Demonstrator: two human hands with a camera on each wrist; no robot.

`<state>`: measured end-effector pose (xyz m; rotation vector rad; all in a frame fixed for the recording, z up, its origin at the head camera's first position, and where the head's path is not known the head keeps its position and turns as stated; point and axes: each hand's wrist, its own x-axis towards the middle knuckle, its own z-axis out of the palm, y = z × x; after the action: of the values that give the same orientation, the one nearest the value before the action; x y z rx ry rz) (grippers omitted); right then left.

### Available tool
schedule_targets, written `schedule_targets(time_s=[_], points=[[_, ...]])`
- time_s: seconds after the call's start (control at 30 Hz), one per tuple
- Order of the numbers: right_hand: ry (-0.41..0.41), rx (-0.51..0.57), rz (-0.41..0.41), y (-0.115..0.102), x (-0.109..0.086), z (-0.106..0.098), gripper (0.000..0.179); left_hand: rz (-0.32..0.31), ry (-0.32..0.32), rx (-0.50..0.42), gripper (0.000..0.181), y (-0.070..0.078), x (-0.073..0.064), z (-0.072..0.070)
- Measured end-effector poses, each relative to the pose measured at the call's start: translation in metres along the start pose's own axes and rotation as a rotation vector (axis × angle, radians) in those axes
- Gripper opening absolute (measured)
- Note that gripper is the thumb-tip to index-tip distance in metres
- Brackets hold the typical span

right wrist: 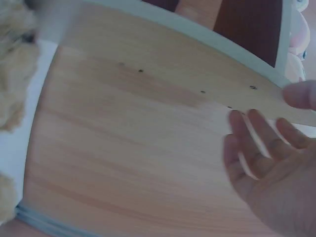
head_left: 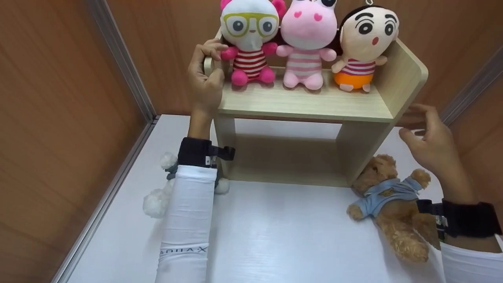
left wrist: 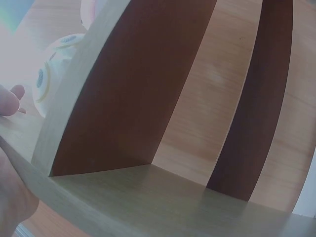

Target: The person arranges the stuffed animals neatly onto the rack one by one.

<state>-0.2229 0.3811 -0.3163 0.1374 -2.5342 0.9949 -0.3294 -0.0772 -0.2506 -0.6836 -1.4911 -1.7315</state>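
A small light-wood shelf [head_left: 302,103] stands on the white table. My left hand [head_left: 206,80] grips the upper edge of its left side panel, fingers curled over the top; in the left wrist view only a thumb and part of that hand [left wrist: 15,200] show at the edge. Beside the right side panel [head_left: 408,70] is my right hand [head_left: 436,143], fingers spread and loosely bent. The right wrist view shows a gap between this hand [right wrist: 276,177] and the panel, with nothing held.
On the upper board sit a pink plush with glasses [head_left: 249,61], a pink hippo-like plush [head_left: 304,61] and a boy doll [head_left: 357,70]. A brown teddy bear [head_left: 397,196] lies by the shelf's right foot. A white plush [head_left: 157,202] lies partly behind my left forearm. Wood-look walls [head_left: 78,59] enclose the table.
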Motion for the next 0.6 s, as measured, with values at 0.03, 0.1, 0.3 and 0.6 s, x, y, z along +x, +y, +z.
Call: schedule_targets(time_s=[0.03,0.1,0.3,0.6], points=[[-0.061,-0.052,0.031,0.004,-0.004,-0.001,0.058,0.001,0.002,-0.005,0.025,0.000,0.000,0.000],[-0.180,-0.141,0.071,0.013,-0.011,-0.001,0.062,0.007,0.003,-0.012,0.026,-0.001,0.001,0.000],[-0.503,-0.308,0.071,0.038,-0.027,0.003,0.059,0.018,0.001,-0.017,0.026,-0.001,0.000,-0.002],[-0.654,-0.372,0.186,0.060,-0.045,0.012,0.076,-0.004,-0.005,0.001,0.027,0.000,-0.001,-0.001]])
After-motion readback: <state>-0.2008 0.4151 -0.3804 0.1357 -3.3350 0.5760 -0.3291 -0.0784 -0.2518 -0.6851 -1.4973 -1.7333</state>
